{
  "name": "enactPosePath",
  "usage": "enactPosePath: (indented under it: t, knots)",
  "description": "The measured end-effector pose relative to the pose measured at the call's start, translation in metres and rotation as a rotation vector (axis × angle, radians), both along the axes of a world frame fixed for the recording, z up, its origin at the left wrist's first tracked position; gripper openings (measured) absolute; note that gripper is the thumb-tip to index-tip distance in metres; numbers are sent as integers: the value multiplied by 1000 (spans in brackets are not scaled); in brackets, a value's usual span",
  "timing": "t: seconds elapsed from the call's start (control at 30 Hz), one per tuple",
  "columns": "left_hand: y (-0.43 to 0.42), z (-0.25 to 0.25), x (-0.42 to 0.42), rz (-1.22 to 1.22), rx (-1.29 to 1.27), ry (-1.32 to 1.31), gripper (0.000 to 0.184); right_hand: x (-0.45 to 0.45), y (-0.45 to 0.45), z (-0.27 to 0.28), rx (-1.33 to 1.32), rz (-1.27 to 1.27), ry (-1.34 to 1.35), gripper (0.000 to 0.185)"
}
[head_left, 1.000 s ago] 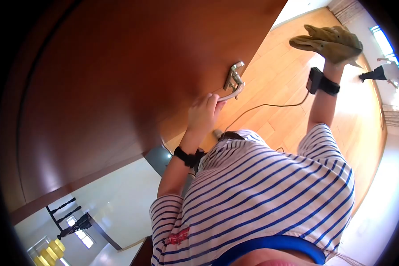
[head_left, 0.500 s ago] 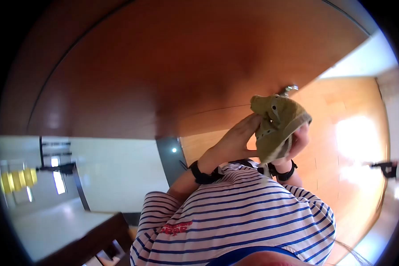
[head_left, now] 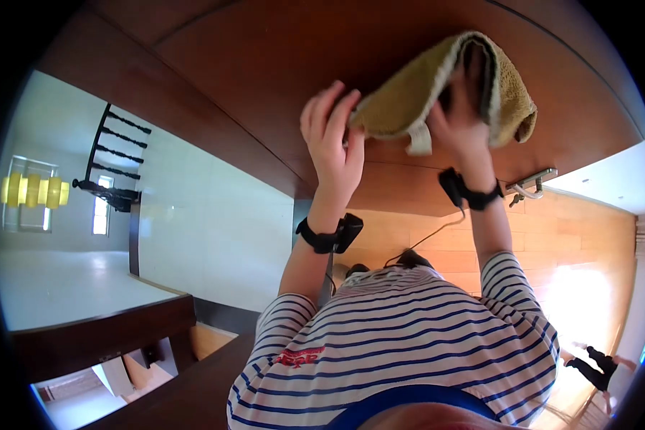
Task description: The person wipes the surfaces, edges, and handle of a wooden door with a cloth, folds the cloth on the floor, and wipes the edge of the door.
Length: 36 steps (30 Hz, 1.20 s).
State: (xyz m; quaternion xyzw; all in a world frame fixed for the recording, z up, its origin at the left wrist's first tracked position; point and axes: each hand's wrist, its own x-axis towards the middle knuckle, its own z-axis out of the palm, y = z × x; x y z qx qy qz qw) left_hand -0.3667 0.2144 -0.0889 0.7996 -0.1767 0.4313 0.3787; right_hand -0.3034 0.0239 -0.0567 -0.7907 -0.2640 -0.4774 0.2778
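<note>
A folded tan cloth mitt (head_left: 408, 97) is against the reddish-brown wooden door (head_left: 265, 64), its pale-edged opening facing me. At its left corner, my left hand (head_left: 333, 143) has the cloth between thumb and fingers. My right hand (head_left: 466, 125), blurred by motion, reaches into the opening with thumb and fingers apart; some fingertips are hidden in the shadow inside. A small white tag (head_left: 419, 138) hangs from the mitt's lower edge. Both wrists carry black straps with small boxes.
The metal door handle (head_left: 530, 186) is just right of my right wrist. A thin cable runs down from that wrist. A dark railing (head_left: 118, 150) and yellow lamp (head_left: 34, 190) are at the left; another person (head_left: 598, 369) is at the lower right.
My left hand has left the door handle and come to the mitt. The mitt, earlier over my right hand, has moved up against the door with its opening wide and that hand's fingers showing.
</note>
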Motion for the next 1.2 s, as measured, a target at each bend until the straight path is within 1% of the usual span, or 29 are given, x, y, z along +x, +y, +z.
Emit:
enactPosePath:
  t: [0.07, 0.1, 0.13, 0.17, 0.2, 0.23, 0.27, 0.33, 0.37, 0.4, 0.47, 0.5, 0.53, 0.57, 0.6, 0.63, 0.67, 0.73, 0.77, 0.83, 0.87, 0.93, 1.0, 1.03, 1.07, 1.13, 1.2]
  knots:
    - [-1, 6, 18, 263, 71, -127, 45, 6, 25, -9, -63, -214, -109, 59]
    - [4, -10, 28, 223, 70, -50, 46, 8, 29, -22, -75, -145, -99, 60]
    - [3, -20, 31, 218, 61, -60, 46, 8, 31, -37, -88, -73, -89, 60]
    - [0, -30, 31, 272, 134, -82, 49, 9, 28, -63, -224, -53, 53, 57]
    - [-4, -46, 31, 329, 211, -99, 54, 21, 22, -108, -212, 65, 173, 51]
    - [-3, -65, 33, 374, 325, -99, 64, 15, 14, -120, -264, 76, 229, 50]
    - [-9, -79, 31, 385, 323, -92, 64, 7, 6, -131, -318, 86, 285, 48]
    - [-28, -103, 19, 388, 351, 38, 65, 6, -14, -174, -357, 124, 308, 48]
    - [-39, -114, 17, 412, 326, 48, 70, 11, -25, -194, -109, 348, 391, 48]
    - [-55, -120, 19, 446, 316, 43, 70, 10, -39, -186, -82, 411, 415, 47]
    - [-82, -134, 14, 417, 151, 40, 75, 7, -67, -166, -27, 535, 465, 46]
    - [-94, -137, 15, 433, 141, 31, 74, 8, -81, -169, -17, 502, 517, 44]
    - [-104, -134, 16, 461, 148, 30, 74, 7, -91, -154, -70, 449, 493, 43]
    - [-114, -134, 20, 434, 175, 2, 70, 7, -102, -139, -123, 396, 469, 42]
    - [-118, -126, 19, 406, 198, -29, 66, 2, -111, -107, -238, 320, 363, 43]
    - [-119, -117, 20, 444, 269, -50, 64, -1, -120, -97, -167, 257, 224, 45]
    - [-120, -101, 21, 469, 265, -52, 64, -4, -129, -90, -100, 195, 83, 48]
    - [-124, -63, 26, 506, 312, -239, 59, -1, -144, -79, -82, 89, 126, 61]
    - [-126, -49, 28, 526, 308, -241, 59, -1, -145, -74, -75, 72, 109, 60]
    - [-128, -36, 36, 580, 266, -276, 65, 0, -145, -76, -67, 67, 86, 60]
    - [-124, -37, 39, 593, 267, -282, 65, -2, -142, -80, -97, 48, 103, 58]
    - [-115, -42, 37, 655, 407, -311, 62, -12, -137, -84, -119, 34, 115, 56]
    - [-112, -45, 29, 675, 387, -303, 61, -22, -133, -82, -202, -10, -36, 49]
    - [-108, -44, 23, 700, 442, -290, 58, -24, -131, -87, -72, 71, 89, 49]
    - [-105, -43, 16, 723, 496, -275, 56, -27, -131, -88, -71, 76, 79, 49]
    - [-103, -32, 0, 754, 499, -288, 53, -33, -131, -84, -89, 140, 101, 55]
    - [-98, -18, -10, 777, 660, -365, 51, -33, -132, -70, -69, 187, 81, 54]
